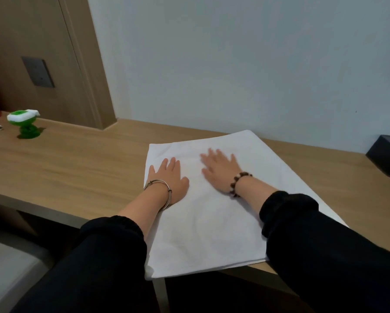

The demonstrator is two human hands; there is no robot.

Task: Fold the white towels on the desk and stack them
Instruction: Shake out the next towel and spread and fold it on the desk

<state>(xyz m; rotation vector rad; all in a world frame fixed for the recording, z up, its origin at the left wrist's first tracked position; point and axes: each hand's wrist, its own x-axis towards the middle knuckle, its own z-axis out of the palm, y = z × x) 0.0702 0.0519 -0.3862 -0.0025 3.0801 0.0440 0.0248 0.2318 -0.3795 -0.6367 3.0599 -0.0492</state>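
Lying flat on the wooden bench [72,168], the white towel [212,222] sits toward the right half, its far corner close to the wall and its near edge hanging slightly over the bench's front lip. It looks thin, light and limp, so it should crease easily and slide a little on the smooth wood; the corners or the long edges seem the best places to pinch it for a fold, while the middle would only bunch. A second layer shows along the near edge, so it may already be doubled, though that is hard to confirm.

From the head camera, both hands are spread palm-down on the cloth with the grip released, grasping nothing. The left hand [169,179] presses near the towel's left edge, fingers pointing away. The right hand [218,170] rests nearer the middle, slightly blurred, fingers angled left.
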